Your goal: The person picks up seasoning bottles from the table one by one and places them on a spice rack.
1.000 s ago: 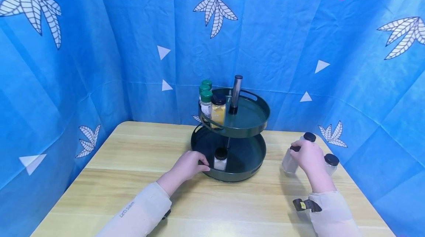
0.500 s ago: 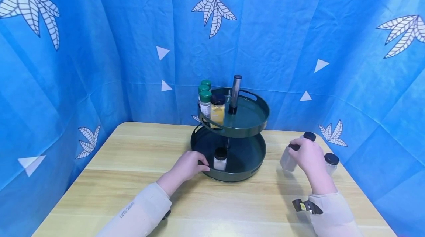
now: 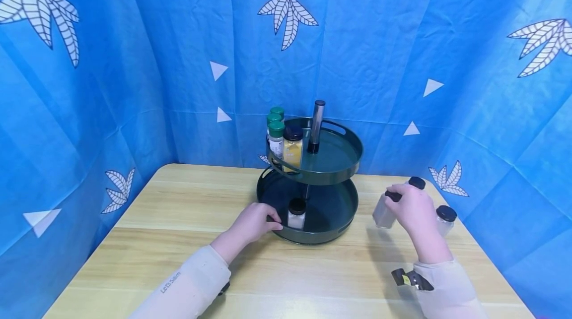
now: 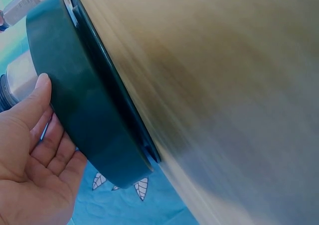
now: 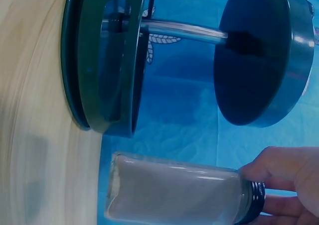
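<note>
A two-tier dark green turntable rack stands on the table; its lower tray (image 3: pixel 319 236) carries a small black-lidded jar (image 3: pixel 296 221). My left hand (image 3: pixel 250 223) grips the near left rim of that tray, with the thumb (image 4: pixel 44 85) on the outer wall in the left wrist view. On the right, my right hand (image 3: pixel 413 212) holds a clear glass jar (image 5: pixel 174 187) of pale contents by its dark screw lid (image 5: pixel 256 201). In the right wrist view the jar's bottom is off the tabletop, beside the lower tray and apart from it.
Several green-capped bottles (image 3: pixel 276 143) and a yellow-labelled jar (image 3: pixel 293 150) stand at the left of the upper tray (image 3: pixel 332 178). Two more black-lidded jars stand near my right hand, one behind (image 3: pixel 416 183) and one to its right (image 3: pixel 446 217). Blue patterned curtain (image 3: pixel 375 61) encloses the table.
My right hand has shifted slightly left with the jar, which now tilts a little more and is farther from the jar behind it. The left hand has stayed on the tray rim.
</note>
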{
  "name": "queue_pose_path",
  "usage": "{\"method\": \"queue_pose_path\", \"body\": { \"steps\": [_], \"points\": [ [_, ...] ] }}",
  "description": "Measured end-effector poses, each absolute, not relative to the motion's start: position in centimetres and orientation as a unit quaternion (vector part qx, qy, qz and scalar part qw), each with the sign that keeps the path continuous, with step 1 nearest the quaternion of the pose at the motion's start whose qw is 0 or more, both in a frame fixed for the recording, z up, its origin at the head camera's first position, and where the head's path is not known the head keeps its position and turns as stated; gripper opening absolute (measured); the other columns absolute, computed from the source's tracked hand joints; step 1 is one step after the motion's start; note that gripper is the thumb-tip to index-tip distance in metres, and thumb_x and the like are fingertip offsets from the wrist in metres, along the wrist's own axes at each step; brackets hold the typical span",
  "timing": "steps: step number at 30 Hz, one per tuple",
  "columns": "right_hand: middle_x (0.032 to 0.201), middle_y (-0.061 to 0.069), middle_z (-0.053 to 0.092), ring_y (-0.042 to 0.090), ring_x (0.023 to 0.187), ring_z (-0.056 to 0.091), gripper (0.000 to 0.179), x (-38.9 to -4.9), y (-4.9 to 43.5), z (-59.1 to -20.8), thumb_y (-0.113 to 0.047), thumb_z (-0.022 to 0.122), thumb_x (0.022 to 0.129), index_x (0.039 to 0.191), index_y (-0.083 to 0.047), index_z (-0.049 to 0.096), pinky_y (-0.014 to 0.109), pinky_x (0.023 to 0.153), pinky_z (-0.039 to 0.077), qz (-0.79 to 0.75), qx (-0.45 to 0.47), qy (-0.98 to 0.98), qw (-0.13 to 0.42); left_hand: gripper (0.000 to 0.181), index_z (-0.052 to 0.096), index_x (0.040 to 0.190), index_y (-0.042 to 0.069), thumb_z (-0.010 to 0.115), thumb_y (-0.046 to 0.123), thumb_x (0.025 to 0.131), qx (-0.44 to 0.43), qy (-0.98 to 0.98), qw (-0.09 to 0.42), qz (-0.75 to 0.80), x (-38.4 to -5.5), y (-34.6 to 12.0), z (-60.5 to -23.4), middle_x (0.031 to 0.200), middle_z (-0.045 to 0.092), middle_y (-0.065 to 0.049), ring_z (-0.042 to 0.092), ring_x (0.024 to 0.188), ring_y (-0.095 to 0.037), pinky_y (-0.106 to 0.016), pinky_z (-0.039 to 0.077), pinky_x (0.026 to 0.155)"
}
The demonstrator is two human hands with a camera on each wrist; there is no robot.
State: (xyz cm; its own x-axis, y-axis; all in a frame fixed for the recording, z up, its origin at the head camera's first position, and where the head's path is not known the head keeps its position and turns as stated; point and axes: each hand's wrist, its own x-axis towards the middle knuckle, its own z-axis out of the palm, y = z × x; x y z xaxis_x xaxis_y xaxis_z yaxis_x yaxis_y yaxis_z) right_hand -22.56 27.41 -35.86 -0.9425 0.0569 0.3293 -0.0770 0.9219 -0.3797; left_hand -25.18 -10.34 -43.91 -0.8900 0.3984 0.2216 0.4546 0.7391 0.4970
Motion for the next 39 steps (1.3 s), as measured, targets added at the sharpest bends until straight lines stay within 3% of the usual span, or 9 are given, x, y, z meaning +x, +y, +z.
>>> {"method": "queue_pose_path", "body": {
  "steps": [10, 31, 39],
  "points": [
    [0.118, 0.026, 0.067, 0.047, 0.104, 0.064, 0.031, -22.3, 26.6, -36.1, -0.012, 0.072, 0.087, 0.114, 0.001, 0.072, 0.059, 0.079, 0.053, 0.182, 0.025, -0.953, 0.241, 0.008, 0.077, 0.078, 0.022, 0.083, 0.024, 0.084, -0.231, -0.931, 0.050, -0.278, -25.3, -10.3, -44.1, 0.082, 0.072, 0.012, 0.066, 0.084, -0.012, -0.034, 0.054, 0.081],
    [0.103, 0.021, 0.073, 0.040, 0.089, 0.071, 0.022, -22.8, 24.8, -37.7, -0.005, 0.077, 0.081, 0.102, 0.004, 0.076, 0.054, 0.073, 0.056, 0.197, 0.123, -0.886, 0.401, 0.008, 0.077, 0.078, 0.021, 0.084, 0.024, 0.082, -0.244, -0.927, 0.072, -0.276, -25.3, -10.4, -44.2, 0.082, 0.073, 0.010, 0.068, 0.088, -0.015, -0.035, 0.054, 0.082],
    [0.103, 0.020, 0.074, 0.037, 0.088, 0.072, 0.024, -23.0, 24.1, -38.4, -0.006, 0.079, 0.079, 0.101, 0.003, 0.076, 0.049, 0.067, 0.058, 0.193, 0.152, -0.869, 0.429, 0.008, 0.077, 0.077, 0.021, 0.084, 0.023, 0.082, -0.244, -0.927, 0.071, -0.278, -25.2, -10.4, -44.1, 0.082, 0.073, 0.009, 0.068, 0.087, -0.015, -0.034, 0.054, 0.082]
  ]
}}
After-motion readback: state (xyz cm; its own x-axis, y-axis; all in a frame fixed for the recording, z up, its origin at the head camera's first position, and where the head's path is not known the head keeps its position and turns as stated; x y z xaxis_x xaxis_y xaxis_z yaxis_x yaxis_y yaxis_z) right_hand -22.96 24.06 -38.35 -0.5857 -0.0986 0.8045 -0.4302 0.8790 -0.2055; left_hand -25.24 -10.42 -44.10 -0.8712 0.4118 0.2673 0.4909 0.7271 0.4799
